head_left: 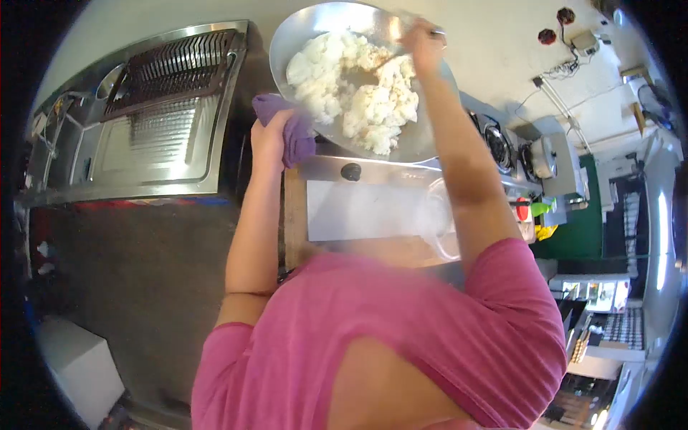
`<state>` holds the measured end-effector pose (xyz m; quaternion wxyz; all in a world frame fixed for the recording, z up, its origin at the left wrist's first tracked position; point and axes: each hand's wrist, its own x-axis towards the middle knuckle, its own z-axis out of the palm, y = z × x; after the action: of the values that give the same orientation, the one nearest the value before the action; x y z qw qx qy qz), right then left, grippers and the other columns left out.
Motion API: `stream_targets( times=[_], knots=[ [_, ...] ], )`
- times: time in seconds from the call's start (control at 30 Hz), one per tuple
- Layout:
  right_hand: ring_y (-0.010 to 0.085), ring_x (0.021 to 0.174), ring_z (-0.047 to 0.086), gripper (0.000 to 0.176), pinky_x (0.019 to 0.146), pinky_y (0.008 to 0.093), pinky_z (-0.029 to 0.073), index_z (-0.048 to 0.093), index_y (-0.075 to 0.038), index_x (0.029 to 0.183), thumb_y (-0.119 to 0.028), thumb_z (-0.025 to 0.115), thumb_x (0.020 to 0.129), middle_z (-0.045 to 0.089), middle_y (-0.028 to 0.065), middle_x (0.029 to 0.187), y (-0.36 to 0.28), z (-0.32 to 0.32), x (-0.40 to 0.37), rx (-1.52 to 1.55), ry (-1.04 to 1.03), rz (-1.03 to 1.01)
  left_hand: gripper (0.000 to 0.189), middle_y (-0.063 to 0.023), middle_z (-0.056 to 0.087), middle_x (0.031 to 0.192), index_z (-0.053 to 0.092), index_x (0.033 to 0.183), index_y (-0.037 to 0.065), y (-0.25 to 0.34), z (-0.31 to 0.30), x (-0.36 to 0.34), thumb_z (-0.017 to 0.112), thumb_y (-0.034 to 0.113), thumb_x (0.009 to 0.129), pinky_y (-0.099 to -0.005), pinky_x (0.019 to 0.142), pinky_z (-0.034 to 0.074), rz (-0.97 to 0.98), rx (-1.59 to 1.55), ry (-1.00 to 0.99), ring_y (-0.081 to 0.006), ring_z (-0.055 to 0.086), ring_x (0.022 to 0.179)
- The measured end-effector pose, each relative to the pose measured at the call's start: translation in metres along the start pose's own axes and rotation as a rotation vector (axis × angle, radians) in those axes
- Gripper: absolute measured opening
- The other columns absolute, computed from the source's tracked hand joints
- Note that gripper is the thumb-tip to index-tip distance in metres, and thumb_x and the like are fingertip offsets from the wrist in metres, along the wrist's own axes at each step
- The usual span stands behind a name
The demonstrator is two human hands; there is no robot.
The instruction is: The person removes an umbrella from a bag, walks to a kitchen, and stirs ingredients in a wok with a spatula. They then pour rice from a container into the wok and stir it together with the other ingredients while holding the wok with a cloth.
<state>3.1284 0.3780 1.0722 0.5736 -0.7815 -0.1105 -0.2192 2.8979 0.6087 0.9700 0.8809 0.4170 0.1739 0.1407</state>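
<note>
A wide metal wok (283, 43) tilts at the top of the view, with clumps of white cooked rice (383, 107) spread round its inside. Some of the rice looks brownish near the middle. My left hand (271, 136) is closed on a folded purple cloth (299, 140) against the wok's near left rim; the cloth hides what lies under it. Over the far right side of the wok, my right hand (424, 44) is closed round a utensil. Only its handle end (438, 33) shows clearly; motion blur obscures its head among the rice.
On the left stands a steel sink drainboard (154, 150) with a dark dish rack (172, 72). A stove knob (351, 171) and a clear round container (437, 215) sit nearer my body. A gas burner (494, 147), a pot (542, 156) and colourful bottles (541, 208) are at right.
</note>
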Motion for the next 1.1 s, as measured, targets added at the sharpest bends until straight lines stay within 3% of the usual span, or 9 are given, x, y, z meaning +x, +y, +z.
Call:
stream_targets(
  times=[0.07, 0.17, 0.23, 0.27, 0.4, 0.7, 0.8, 0.97, 1.1],
  knots=[
    [0.0185, 0.065, 0.059, 0.039, 0.068, 0.0326, 0.051, 0.063, 0.003, 0.106, -0.033, 0.056, 0.094, 0.059, 0.0068, 0.066, 0.003, -0.054, 0.022, 0.423, 0.130, 0.131, 0.025, -0.0091, 0.066, 0.086, 0.062, 0.096, -0.003, -0.002, -0.009, 0.007, 0.067, 0.014, 0.079, -0.0305, 0.065, 0.051, 0.021, 0.010, 0.001, -0.0180, 0.064, 0.073],
    [0.0163, 0.050, 0.047, 0.034, 0.051, 0.0331, 0.049, 0.050, -0.006, 0.075, -0.031, 0.052, 0.098, 0.048, 0.0042, 0.057, 0.011, -0.138, 0.045, 0.336, 0.121, -0.472, 0.031, -0.0090, 0.065, 0.085, 0.062, 0.097, -0.002, 0.000, -0.016, 0.020, 0.068, 0.022, 0.078, -0.0307, 0.065, 0.051, 0.003, 0.102, -0.010, -0.0182, 0.064, 0.071],
    [0.0163, 0.047, 0.043, 0.036, 0.048, 0.0332, 0.046, 0.046, -0.006, 0.072, -0.030, 0.051, 0.099, 0.044, 0.0040, 0.055, -0.037, -0.166, 0.044, 0.348, 0.302, -0.415, 0.031, -0.0087, 0.065, 0.084, 0.062, 0.096, -0.002, -0.003, -0.027, 0.038, 0.067, 0.023, 0.079, -0.0306, 0.064, 0.051, -0.017, 0.116, -0.014, -0.0179, 0.064, 0.070],
    [0.0161, 0.046, 0.042, 0.035, 0.048, 0.0335, 0.046, 0.047, -0.005, 0.073, -0.029, 0.051, 0.098, 0.043, 0.0041, 0.054, -0.063, -0.171, 0.043, 0.569, 0.456, -0.132, 0.031, -0.0084, 0.065, 0.083, 0.062, 0.096, -0.002, -0.005, -0.031, 0.044, 0.067, 0.024, 0.079, -0.0305, 0.064, 0.051, -0.049, 0.142, -0.032, -0.0176, 0.064, 0.069],
    [0.0146, 0.046, 0.041, 0.034, 0.047, 0.0341, 0.044, 0.045, -0.005, 0.073, -0.027, 0.052, 0.098, 0.041, 0.0031, 0.055, -0.050, -0.190, 0.096, 0.425, 0.569, -0.177, 0.031, -0.0079, 0.066, 0.081, 0.063, 0.094, -0.002, 0.003, -0.022, 0.041, 0.066, 0.024, 0.078, -0.0302, 0.063, 0.052, 0.009, 0.123, -0.051, -0.0175, 0.064, 0.068],
    [0.0202, 0.050, 0.049, 0.022, 0.054, 0.0393, 0.047, 0.051, -0.003, 0.081, -0.022, 0.058, 0.089, 0.050, 0.0061, 0.060, 0.151, -0.101, 0.203, 0.622, 0.762, 0.353, 0.033, -0.0096, 0.066, 0.085, 0.061, 0.101, -0.003, 0.002, -0.023, 0.038, 0.066, 0.021, 0.079, -0.0306, 0.064, 0.052, 0.001, 0.134, 0.026, -0.0181, 0.064, 0.071],
    [0.0200, 0.049, 0.044, 0.025, 0.052, 0.0392, 0.040, 0.046, -0.006, 0.073, -0.021, 0.057, 0.089, 0.046, 0.0053, 0.057, 0.137, -0.058, 0.184, 0.726, 0.460, 0.396, 0.032, -0.0095, 0.066, 0.084, 0.061, 0.100, -0.003, 0.004, -0.017, 0.038, 0.066, 0.021, 0.079, -0.0309, 0.064, 0.052, 0.021, 0.138, 0.022, -0.0182, 0.064, 0.069],
    [0.0170, 0.046, 0.033, 0.036, 0.047, 0.0359, 0.029, 0.036, -0.012, 0.064, -0.023, 0.054, 0.093, 0.035, 0.0018, 0.055, 0.036, -0.059, 0.079, 0.713, -0.180, 0.014, 0.033, -0.0100, 0.066, 0.083, 0.062, 0.100, -0.004, 0.007, -0.012, 0.037, 0.066, 0.022, 0.078, -0.0302, 0.065, 0.052, -0.007, 0.099, 0.028, -0.0190, 0.064, 0.070],
    [0.0152, 0.047, 0.029, 0.036, 0.047, 0.0337, 0.026, 0.033, -0.012, 0.064, -0.019, 0.052, 0.094, 0.031, 0.0001, 0.054, -0.011, -0.094, 0.036, 0.916, -0.327, -0.186, 0.034, -0.0101, 0.066, 0.085, 0.062, 0.100, -0.004, 0.012, -0.012, 0.043, 0.065, 0.022, 0.078, -0.0293, 0.067, 0.052, -0.006, 0.100, 0.076, -0.0185, 0.065, 0.072]
  ],
)
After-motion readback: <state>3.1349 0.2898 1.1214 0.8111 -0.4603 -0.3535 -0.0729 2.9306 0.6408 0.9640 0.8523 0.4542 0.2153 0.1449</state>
